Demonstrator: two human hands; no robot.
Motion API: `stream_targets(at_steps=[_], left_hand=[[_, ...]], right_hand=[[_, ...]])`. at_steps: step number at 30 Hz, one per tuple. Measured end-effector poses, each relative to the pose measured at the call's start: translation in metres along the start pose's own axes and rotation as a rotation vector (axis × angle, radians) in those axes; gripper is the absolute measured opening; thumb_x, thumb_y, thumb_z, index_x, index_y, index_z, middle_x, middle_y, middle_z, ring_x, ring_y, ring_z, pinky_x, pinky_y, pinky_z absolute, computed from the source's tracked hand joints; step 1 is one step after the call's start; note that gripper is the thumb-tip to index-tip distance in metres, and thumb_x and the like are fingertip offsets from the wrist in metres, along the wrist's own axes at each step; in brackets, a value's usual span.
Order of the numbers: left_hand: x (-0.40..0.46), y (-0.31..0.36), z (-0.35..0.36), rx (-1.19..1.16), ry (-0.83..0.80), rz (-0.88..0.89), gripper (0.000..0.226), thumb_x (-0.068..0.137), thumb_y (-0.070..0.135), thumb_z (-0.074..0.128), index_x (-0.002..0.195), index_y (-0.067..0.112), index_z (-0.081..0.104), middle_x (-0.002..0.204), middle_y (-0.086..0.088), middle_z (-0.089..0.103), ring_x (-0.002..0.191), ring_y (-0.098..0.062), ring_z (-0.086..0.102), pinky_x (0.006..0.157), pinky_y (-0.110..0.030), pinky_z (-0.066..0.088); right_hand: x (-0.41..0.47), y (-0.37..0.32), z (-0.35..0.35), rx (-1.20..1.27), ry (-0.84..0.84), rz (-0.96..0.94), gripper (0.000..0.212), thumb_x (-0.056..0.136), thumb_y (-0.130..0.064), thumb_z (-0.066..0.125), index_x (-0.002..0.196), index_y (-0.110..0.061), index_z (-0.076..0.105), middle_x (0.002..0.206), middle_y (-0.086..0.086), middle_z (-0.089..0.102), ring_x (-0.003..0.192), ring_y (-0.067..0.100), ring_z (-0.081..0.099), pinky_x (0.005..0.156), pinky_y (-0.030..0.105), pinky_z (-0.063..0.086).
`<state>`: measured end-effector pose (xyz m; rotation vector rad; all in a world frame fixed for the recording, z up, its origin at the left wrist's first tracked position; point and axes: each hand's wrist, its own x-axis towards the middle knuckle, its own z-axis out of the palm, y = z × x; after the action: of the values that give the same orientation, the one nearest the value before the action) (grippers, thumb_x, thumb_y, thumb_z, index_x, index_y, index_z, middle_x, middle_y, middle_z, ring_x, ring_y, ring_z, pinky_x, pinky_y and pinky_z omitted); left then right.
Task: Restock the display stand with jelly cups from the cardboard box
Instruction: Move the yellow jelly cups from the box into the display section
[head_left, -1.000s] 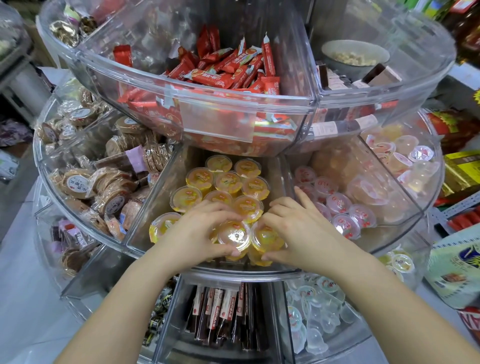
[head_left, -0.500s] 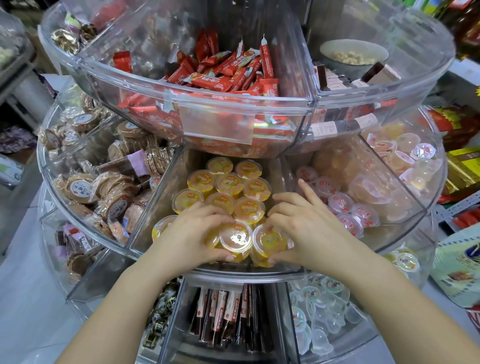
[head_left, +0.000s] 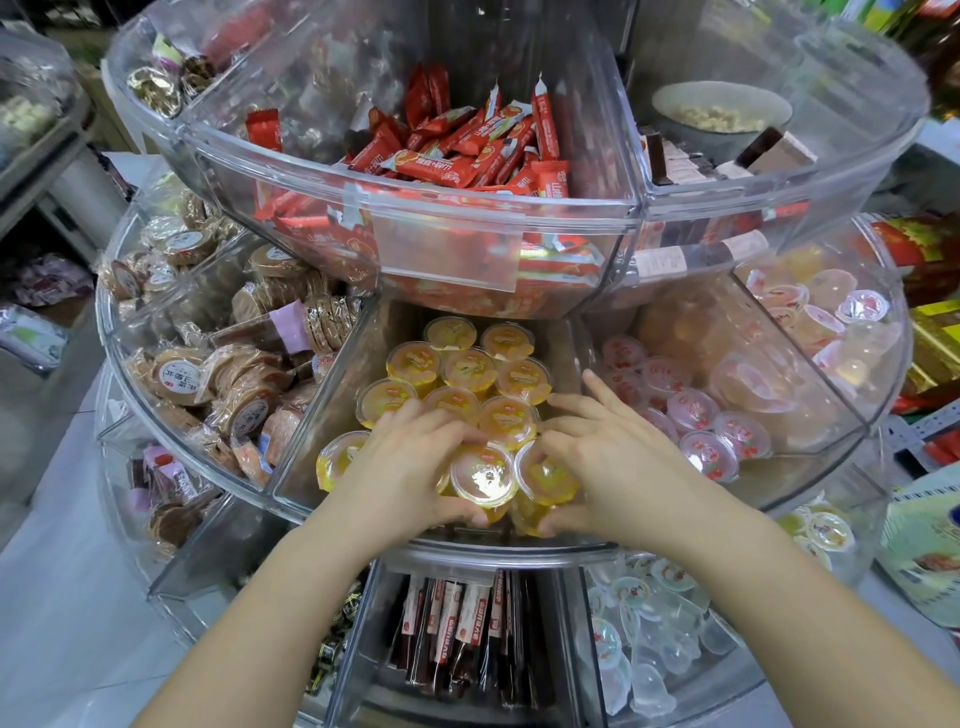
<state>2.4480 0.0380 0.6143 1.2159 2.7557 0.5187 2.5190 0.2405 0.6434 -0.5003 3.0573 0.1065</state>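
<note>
Barely anything has moved in the last second: both hands are still cupped around the same little cluster of orange jelly cups (head_left: 485, 480) at the front of the middle tier, maybe nudged a touch closer together. The left hand (head_left: 402, 467) curls round the left side of the cluster with its thumb under the front cup, and the right hand (head_left: 605, 462) wraps the right side, fingers spread over the top. Between them I can see two lidded cups plus a third peeking out underneath.

Behind the hands, in the same clear wedge compartment (head_left: 311, 431) of the display stand (head_left: 519, 553), I count about nine more orange cups standing upright in rows, and one more at the left that the left hand half hides.

Next wedge to the right holds pink-lidded jelly cups (head_left: 691, 410), about eight visible. To the left are round wrapped biscuits (head_left: 234, 384), too jumbled to count. The tier above has red snack bars (head_left: 467, 150) and overhangs the back of the orange cups. Below are dark stick packs (head_left: 457, 629) and clear jelly cups (head_left: 644, 644).
</note>
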Motion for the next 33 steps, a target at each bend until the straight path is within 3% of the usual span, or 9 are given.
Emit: stream_targets(at_steps=[1,4,6,8,17,24,27,30,33], left_hand=[[-0.001,0.000,-0.004,-0.029,0.000,-0.003,0.072,0.058,0.059,0.073,0.120,0.027,0.058,0.118,0.010,0.057,0.108,-0.015,0.042,0.092,-0.031,0.034],[-0.010,-0.005,-0.015,-0.136,0.115,-0.068,0.054,0.066,0.048,0.074,0.111,0.020,0.065,0.110,0.003,0.059,0.104,-0.018,0.048,0.093,-0.037,0.041],[-0.017,-0.013,-0.021,-0.110,0.184,-0.129,0.043,0.070,0.039,0.074,0.106,0.016,0.067,0.105,0.001,0.060,0.099,-0.019,0.049,0.089,-0.035,0.043],[-0.025,-0.020,-0.026,-0.073,0.165,-0.184,0.036,0.074,0.037,0.073,0.104,0.019,0.066,0.103,0.004,0.059,0.098,-0.016,0.050,0.087,-0.031,0.042],[-0.026,-0.024,-0.027,-0.065,0.069,-0.244,0.029,0.083,0.033,0.064,0.111,0.024,0.067,0.112,0.005,0.064,0.105,-0.016,0.053,0.091,-0.029,0.040],[-0.040,-0.021,-0.027,-0.112,0.149,-0.259,0.039,0.082,0.027,0.067,0.119,0.017,0.061,0.122,0.000,0.056,0.115,-0.017,0.051,0.100,-0.029,0.037],[-0.054,-0.018,-0.023,-0.002,0.176,-0.272,0.039,0.082,0.027,0.067,0.120,0.016,0.061,0.124,0.000,0.058,0.115,-0.020,0.053,0.099,-0.031,0.039],[-0.059,-0.018,-0.025,0.040,0.135,-0.301,0.043,0.080,0.022,0.070,0.121,0.016,0.060,0.127,0.000,0.059,0.116,-0.022,0.055,0.099,-0.032,0.040],[-0.049,-0.026,-0.034,0.095,0.038,-0.270,0.048,0.076,0.016,0.072,0.122,0.018,0.058,0.126,0.001,0.059,0.115,-0.021,0.055,0.096,-0.035,0.044]], right_hand=[[-0.001,0.000,-0.004,0.039,0.046,0.011,0.044,0.074,-0.057,0.061,0.102,-0.023,0.066,0.117,-0.006,0.063,0.133,0.016,0.038,0.112,0.029,-0.015],[0.004,-0.001,-0.008,0.013,0.246,-0.010,0.020,0.072,-0.032,0.074,0.087,-0.018,0.074,0.101,0.000,0.072,0.108,0.022,0.063,0.110,0.044,0.019],[0.011,-0.005,-0.003,-0.038,0.281,-0.054,0.029,0.064,-0.024,0.082,0.092,-0.019,0.074,0.099,0.001,0.073,0.099,0.021,0.068,0.102,0.049,0.036],[0.014,-0.009,0.004,-0.039,0.261,-0.102,0.037,0.062,-0.023,0.083,0.098,-0.023,0.074,0.102,-0.002,0.073,0.097,0.016,0.069,0.098,0.048,0.043],[0.013,-0.012,0.021,-0.040,0.309,-0.061,0.027,0.063,-0.021,0.081,0.090,-0.022,0.076,0.093,-0.001,0.075,0.081,0.014,0.071,0.102,0.046,0.038],[0.026,-0.028,0.009,0.119,0.281,-0.040,0.042,0.066,-0.007,0.076,0.107,-0.016,0.069,0.108,0.004,0.070,0.100,0.024,0.067,0.104,0.047,0.035],[0.035,-0.041,0.004,0.197,0.161,-0.102,0.041,0.082,-0.023,0.067,0.123,-0.023,0.061,0.127,0.006,0.061,0.119,0.024,0.056,0.112,0.043,0.020],[0.044,-0.050,0.005,0.208,0.035,-0.145,0.054,0.085,-0.050,0.056,0.135,-0.034,0.045,0.147,-0.001,0.041,0.138,0.018,0.031,0.117,0.035,0.004],[0.053,-0.052,0.005,0.184,0.049,-0.155,0.057,0.081,-0.053,0.058,0.133,-0.033,0.048,0.142,-0.003,0.045,0.134,0.020,0.033,0.114,0.035,0.013]])
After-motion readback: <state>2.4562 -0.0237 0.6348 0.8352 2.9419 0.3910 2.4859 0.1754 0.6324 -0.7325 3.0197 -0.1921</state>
